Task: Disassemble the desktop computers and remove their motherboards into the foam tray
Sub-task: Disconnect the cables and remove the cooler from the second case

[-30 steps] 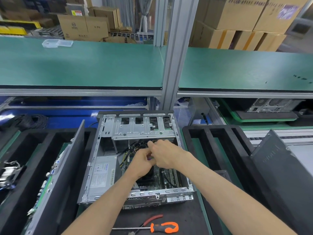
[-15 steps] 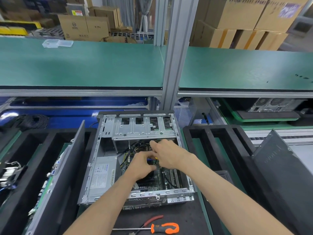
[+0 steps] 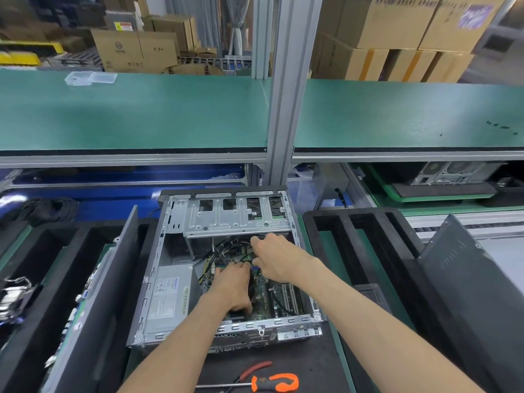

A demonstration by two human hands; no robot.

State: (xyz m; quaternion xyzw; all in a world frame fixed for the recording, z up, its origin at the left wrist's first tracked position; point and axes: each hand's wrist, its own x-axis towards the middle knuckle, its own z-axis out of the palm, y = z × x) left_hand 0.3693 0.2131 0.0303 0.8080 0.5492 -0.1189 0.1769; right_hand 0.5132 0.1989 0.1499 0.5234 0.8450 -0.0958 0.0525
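Far left, the black foam tray (image 3: 61, 268) shows its long matte slots, boards standing on edge in them, and a flat dark grey side panel (image 3: 113, 293) leans across it. Next, the open desktop case (image 3: 170, 222), bare stamped steel, lies on its side with the silver boxy power supply (image 3: 170, 296) low on the left and the perforated drive cage (image 3: 235, 217) across the top. The green motherboard (image 3: 272, 296) sits on the floor of the case, not yet out. The left hand (image 3: 232, 285) has slid lower and a touch left since a moment ago, fingers curled down over the board by the black cable bundle (image 3: 229, 248); what it grips, I cannot tell. The right hand (image 3: 276, 258) stays under the cage, fingers bent into the wiring, grip hidden too. Below lies an orange-handled screwdriver (image 3: 272, 382). Right, a second foam tray (image 3: 354, 236) carries another panel (image 3: 465, 279).
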